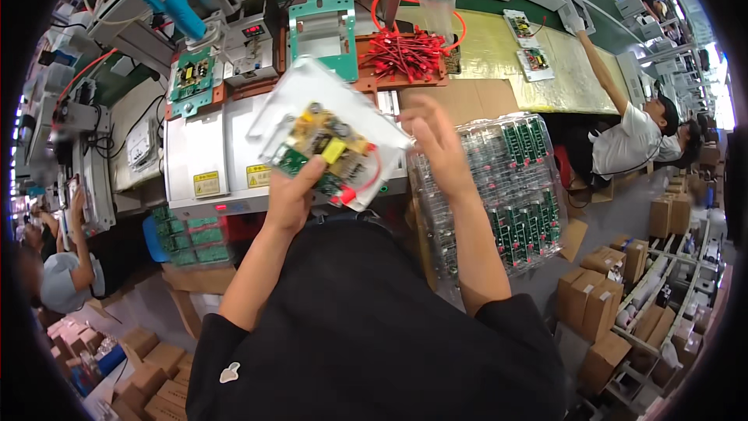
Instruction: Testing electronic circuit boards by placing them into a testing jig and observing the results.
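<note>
My left hand [292,196] grips the lower edge of a white plastic housing [302,84], thumb on top, tilted above the bench. On the housing rests a green circuit board [293,160] carrying a yellow transformer [333,150] and other parts. A red wire [377,170] with a red connector curves along its right side. Beside the housing's right corner is my right hand [439,148], fingers apart and slightly blurred, with nothing visible in them. Whether a fingertip touches the corner, I cannot tell.
A pile of red wires [401,54] lies beyond the housing. A green fixture frame [321,31] stands at the back, a blue tool [173,1] at upper left. Clear trays of circuit boards [514,187] sit at right. Co-workers are at both sides, one reaching toward white cases [576,12].
</note>
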`<action>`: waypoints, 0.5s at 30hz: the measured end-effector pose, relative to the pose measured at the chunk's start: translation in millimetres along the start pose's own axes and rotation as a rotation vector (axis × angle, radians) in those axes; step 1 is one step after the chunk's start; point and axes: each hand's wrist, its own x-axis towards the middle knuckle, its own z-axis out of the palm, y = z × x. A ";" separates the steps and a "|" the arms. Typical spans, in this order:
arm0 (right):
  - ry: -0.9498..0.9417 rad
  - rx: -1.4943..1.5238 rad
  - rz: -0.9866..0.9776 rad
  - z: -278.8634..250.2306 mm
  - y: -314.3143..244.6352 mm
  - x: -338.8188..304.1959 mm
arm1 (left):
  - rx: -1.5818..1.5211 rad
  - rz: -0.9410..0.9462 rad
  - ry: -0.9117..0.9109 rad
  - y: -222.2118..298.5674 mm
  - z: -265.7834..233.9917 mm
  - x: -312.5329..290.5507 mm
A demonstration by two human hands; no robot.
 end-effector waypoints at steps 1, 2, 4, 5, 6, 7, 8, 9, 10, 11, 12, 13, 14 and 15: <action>-0.124 0.222 0.243 -6.7 -1.6 -11.5 | 0.035 -0.045 -0.056 -4.0 9.1 4.7; -0.126 0.220 0.242 -13.3 0.9 -16.9 | 0.071 -0.086 -0.107 -7.7 18.1 12.3; -0.068 0.417 0.247 -32.4 24.9 -10.7 | 0.122 -0.274 -0.207 -18.8 23.1 33.3; -0.002 0.446 0.216 -66.1 48.9 -3.4 | 0.277 -0.325 -0.292 -14.8 15.6 41.2; 0.134 0.323 0.219 -91.2 45.2 8.3 | 0.323 -0.176 -0.294 -21.3 10.6 41.8; 0.186 0.419 0.137 -115.7 36.1 15.8 | 0.355 -0.152 -0.319 -18.2 6.7 36.6; 0.260 0.167 0.042 -153.3 37.2 24.5 | 0.398 -0.165 -0.333 -18.6 -2.4 30.3; 0.255 -0.606 -0.177 -151.3 9.8 31.0 | 0.314 -0.172 -0.371 -14.2 -14.4 20.0; 0.303 0.172 -0.022 -235.2 37.6 54.3 | 0.332 -0.154 -0.388 -9.2 -17.5 13.9; 0.466 -0.238 -0.057 -278.7 44.5 68.7 | 0.334 -0.166 -0.346 -4.8 -21.6 6.7; 0.596 0.110 -0.006 -314.5 53.4 100.0 | 0.351 -0.146 -0.280 5.2 -33.4 9.3; 0.553 0.211 0.056 -354.1 60.8 127.6 | 0.313 -0.151 -0.291 8.2 -44.7 12.4; 0.514 0.312 0.119 -371.4 67.6 156.6 | 0.277 -0.154 -0.308 13.4 -53.9 13.6; 0.453 0.314 0.143 -341.1 69.8 180.8 | 0.295 -0.087 -0.217 19.9 -64.8 7.2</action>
